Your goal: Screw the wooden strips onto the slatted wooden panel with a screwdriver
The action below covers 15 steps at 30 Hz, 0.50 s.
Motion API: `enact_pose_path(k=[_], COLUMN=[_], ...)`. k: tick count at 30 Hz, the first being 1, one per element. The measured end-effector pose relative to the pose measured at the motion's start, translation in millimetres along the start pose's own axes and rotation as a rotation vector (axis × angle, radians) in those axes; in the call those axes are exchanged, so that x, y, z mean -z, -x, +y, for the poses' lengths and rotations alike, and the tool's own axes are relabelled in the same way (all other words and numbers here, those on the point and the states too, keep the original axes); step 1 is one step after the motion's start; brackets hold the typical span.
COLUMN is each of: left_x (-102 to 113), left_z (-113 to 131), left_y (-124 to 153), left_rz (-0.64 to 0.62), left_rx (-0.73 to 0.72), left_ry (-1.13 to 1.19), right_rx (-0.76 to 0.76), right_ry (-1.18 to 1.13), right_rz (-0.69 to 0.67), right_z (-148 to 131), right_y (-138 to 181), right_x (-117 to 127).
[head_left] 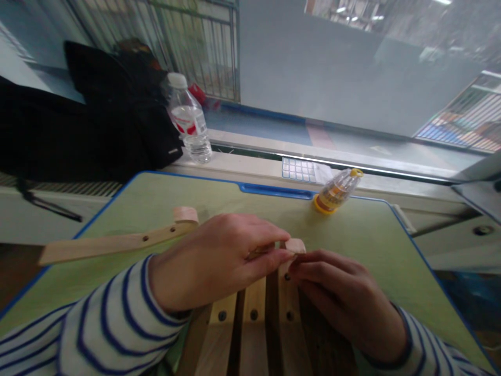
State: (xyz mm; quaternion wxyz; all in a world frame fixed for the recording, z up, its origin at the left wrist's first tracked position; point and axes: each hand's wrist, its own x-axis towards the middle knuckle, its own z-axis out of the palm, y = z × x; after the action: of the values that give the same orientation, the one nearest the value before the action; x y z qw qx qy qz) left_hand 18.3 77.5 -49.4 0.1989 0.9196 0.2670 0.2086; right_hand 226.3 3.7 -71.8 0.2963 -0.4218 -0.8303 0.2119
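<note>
My left hand [238,261] reaches in from the left with thumb and forefinger pinched at the rounded far end of a wooden slat [289,297]. My right hand [344,297] is closed on the same end from the right, fingertips almost meeting those of the left. Anything small between the fingertips is too hidden to make out. Two more wooden slats, a middle one [253,331] and a left one [219,334], run alongside towards me, with dark screw heads in them. My left hand partly covers their far ends.
A loose wooden strip [117,246] with a block at its end lies on the green table [164,196] at left. A clear bottle with yellow ends [337,192] stands tilted-looking near the back edge. On the sill are a water bottle [190,122] and black fabric [121,115].
</note>
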Motion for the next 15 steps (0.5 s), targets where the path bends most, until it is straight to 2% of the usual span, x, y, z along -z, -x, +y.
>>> enact_pose_path(k=[15], left_x=[2.4], left_z=[2.2], left_y=[-1.5], left_rz=[-0.011], left_rx=[-0.022], left_ry=[0.006], right_rx=[0.045], right_ry=[0.023], right_rz=[-0.035], right_z=[1.2], right_y=[-1.0], right_x=[-1.8])
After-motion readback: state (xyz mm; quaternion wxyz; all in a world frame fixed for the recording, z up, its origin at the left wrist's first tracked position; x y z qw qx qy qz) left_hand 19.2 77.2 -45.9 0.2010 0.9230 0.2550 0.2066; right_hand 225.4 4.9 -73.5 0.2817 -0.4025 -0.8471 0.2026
